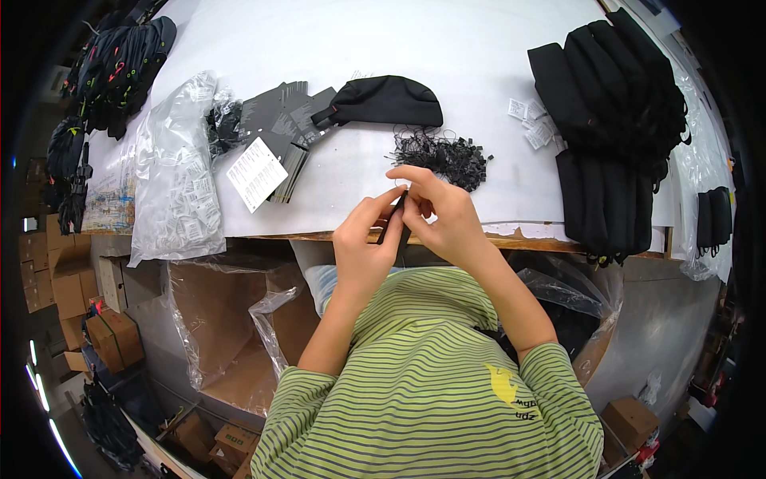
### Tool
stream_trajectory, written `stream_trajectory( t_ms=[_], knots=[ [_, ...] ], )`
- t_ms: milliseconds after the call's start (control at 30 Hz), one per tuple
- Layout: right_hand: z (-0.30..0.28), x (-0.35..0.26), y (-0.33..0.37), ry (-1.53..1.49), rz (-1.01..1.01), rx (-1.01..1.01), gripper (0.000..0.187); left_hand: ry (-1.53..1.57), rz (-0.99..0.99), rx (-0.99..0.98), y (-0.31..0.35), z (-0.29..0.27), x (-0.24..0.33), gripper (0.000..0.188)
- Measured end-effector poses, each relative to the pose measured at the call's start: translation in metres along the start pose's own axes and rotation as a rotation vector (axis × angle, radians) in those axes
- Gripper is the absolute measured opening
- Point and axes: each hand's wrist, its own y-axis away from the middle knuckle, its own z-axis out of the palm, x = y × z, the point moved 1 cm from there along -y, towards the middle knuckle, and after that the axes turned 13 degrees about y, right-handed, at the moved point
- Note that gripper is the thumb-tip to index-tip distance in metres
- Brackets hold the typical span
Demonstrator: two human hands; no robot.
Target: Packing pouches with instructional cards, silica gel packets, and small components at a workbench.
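Both hands meet just past the near edge of the table. My left hand [361, 241] is closed, pinching a narrow dark piece [392, 220] seen nearly edge-on; its kind does not show clearly. My right hand [448, 217] pinches at the top end of the same piece, where a thin dark string seems to loop between the fingertips. Just beyond the hands lies a tangled heap of black tag strings [447, 156]. Behind that heap rests a black zip pouch [391, 101]. Grey hang tags [275, 110] are fanned out to the left, with a white printed card [257, 173] on top.
A clear plastic bag of small white labels [187, 195] hangs over the table's left front edge. Loose white labels [533, 120] lie beside stacked black pouches [610, 88] on the right. Dark bags [128, 72] pile up far left. Plastic-lined cartons [227, 327] stand below the table [335, 40].
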Motion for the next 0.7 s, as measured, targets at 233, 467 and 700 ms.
stream_trajectory(
  t_ms=[233,467,700],
  knots=[
    [-0.011,0.003,0.000,-0.381,0.478,-0.259,0.014,-0.046,0.111,-0.003,-0.001,-0.003,0.002,0.024],
    [-0.008,0.020,0.010,-0.634,0.565,-0.479,0.014,0.367,-0.240,-0.118,0.000,-0.010,-0.020,0.013],
    [-0.006,0.036,0.022,-0.828,0.466,-0.441,0.020,0.178,-0.157,-0.211,-0.027,-0.005,-0.026,0.008]
  ],
)
